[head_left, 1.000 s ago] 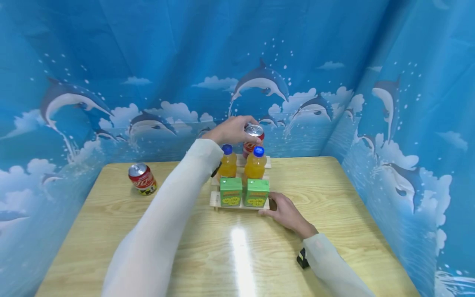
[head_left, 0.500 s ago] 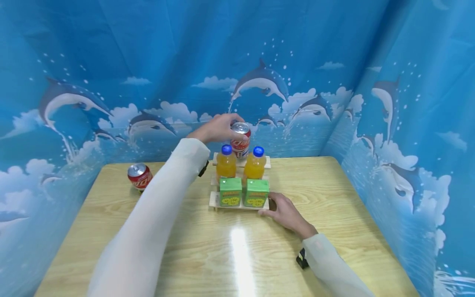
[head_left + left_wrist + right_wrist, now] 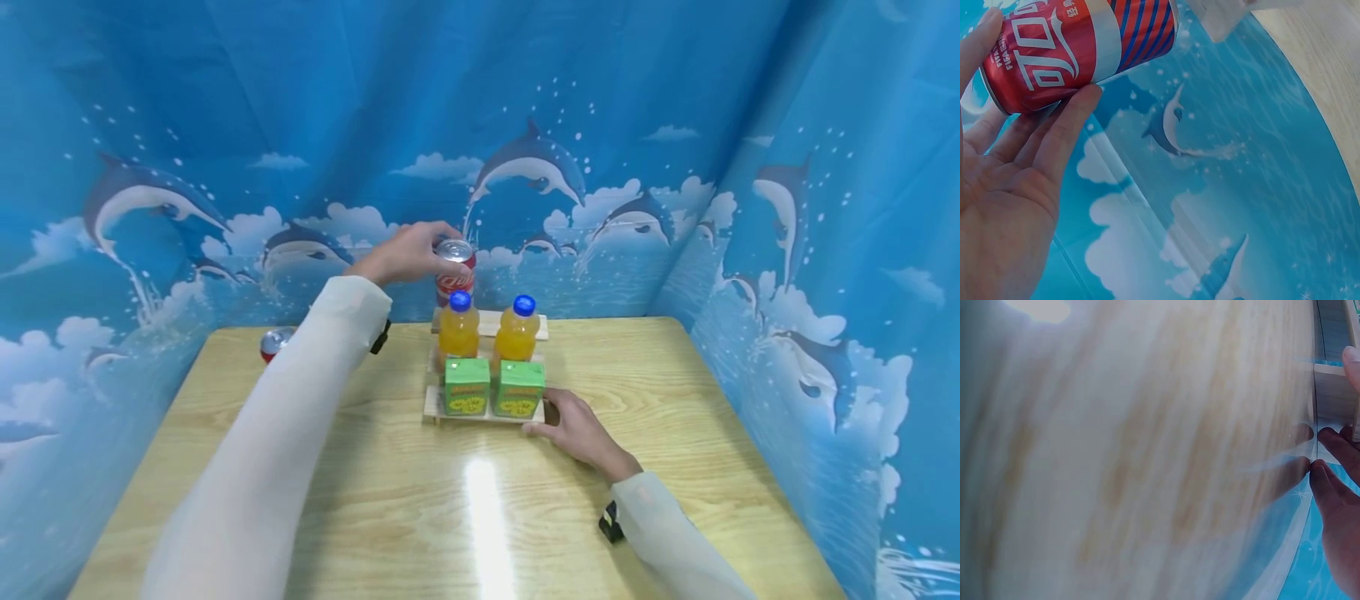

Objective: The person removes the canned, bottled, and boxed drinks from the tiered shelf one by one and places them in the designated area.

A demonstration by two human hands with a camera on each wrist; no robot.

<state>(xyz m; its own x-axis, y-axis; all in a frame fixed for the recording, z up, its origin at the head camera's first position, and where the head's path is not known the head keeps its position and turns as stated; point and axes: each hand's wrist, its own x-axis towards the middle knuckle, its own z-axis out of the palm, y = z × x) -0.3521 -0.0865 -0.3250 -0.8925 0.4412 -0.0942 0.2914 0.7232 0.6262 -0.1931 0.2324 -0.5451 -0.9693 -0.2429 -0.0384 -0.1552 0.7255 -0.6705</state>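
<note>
Can [image 3: 456,287]: red, upright, behind the left bottle [image 3: 458,335], at the back-tier left end of the wooden rack [image 3: 489,323]; contact with the tier is hidden
Left grip [image 3: 412,251]: clamped round the can
Right grip [image 3: 576,427]: clamped on the rack's front right corner
Bottles: the left one and the right bottle [image 3: 515,337] hold orange-yellow liquid under blue caps
Front tier: two green cartons [image 3: 467,390], contents hidden
Counter [image 3: 637,367]: carries the rack and, partly behind the sleeve [image 3: 277,425], a second can [image 3: 274,340]

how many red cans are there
2: one can in the left hand, another can on the table to the left, partly hidden by the left sleeve, which might hide more.
</note>
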